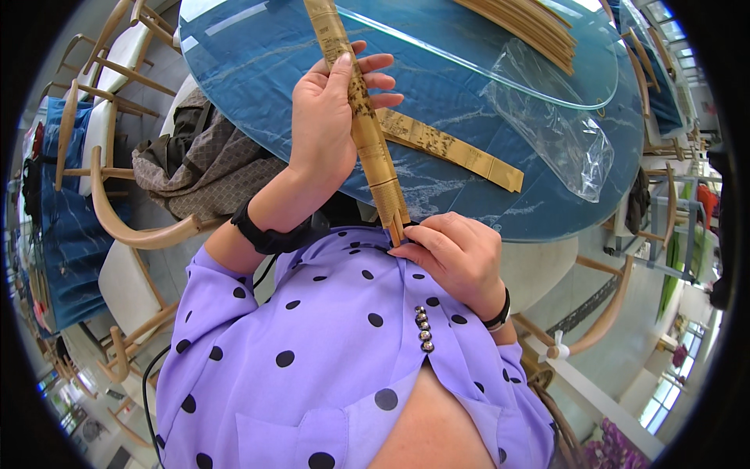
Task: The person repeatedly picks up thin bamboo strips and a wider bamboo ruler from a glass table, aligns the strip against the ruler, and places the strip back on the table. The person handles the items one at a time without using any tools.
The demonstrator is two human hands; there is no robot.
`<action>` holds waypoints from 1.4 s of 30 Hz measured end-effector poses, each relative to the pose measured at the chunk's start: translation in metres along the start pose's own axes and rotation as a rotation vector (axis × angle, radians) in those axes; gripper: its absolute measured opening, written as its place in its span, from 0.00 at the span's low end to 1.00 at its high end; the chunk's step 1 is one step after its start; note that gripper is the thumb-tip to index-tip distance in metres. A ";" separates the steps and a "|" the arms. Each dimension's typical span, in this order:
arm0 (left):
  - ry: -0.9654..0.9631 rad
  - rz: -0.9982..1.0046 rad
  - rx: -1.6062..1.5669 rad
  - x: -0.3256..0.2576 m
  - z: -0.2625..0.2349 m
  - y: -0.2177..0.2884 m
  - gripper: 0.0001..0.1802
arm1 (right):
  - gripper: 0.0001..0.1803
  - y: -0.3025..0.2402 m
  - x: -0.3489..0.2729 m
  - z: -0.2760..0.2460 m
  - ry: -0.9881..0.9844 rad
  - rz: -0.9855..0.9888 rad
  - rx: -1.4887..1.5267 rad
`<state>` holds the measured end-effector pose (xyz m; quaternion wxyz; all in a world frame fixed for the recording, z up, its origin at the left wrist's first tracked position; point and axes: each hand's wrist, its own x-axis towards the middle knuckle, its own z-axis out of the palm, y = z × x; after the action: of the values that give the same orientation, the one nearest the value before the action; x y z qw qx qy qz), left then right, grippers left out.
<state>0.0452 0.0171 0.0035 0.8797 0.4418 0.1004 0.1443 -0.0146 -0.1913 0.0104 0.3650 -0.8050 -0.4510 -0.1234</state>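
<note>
My left hand (332,121) grips the middle of a long bundle of bamboo slips (367,133) that stands tilted, its top reaching past the upper edge of the picture. My right hand (457,254) pinches the bundle's lower end, close to my chest, fingers curled around the slip tips. A second flat strip of bamboo slips (461,152) with dark markings lies on the blue round table (258,70) behind the bundle. My sleeves are purple with black dots.
A stack of bamboo slips (535,27) rests on a glass turntable (508,78) at the table's far side. A crumpled clear plastic bag (558,133) lies to the right. A wooden chair (129,227) with a grey-brown bag (207,160) stands at left; more chairs ring the table.
</note>
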 end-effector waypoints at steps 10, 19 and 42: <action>-0.034 0.023 0.023 -0.007 0.003 -0.004 0.18 | 0.14 -0.001 -0.002 0.002 -0.008 -0.007 0.025; -0.070 0.027 0.063 -0.005 0.005 -0.009 0.17 | 0.11 -0.003 -0.001 0.011 0.000 0.001 0.013; -0.124 -0.105 0.020 -0.008 0.004 -0.018 0.18 | 0.08 -0.003 0.006 0.006 -0.035 -0.062 -0.079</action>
<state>0.0422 0.0005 -0.0083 0.8861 0.4528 0.0703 0.0695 -0.0142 -0.1824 0.0112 0.3210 -0.8064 -0.4769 -0.1385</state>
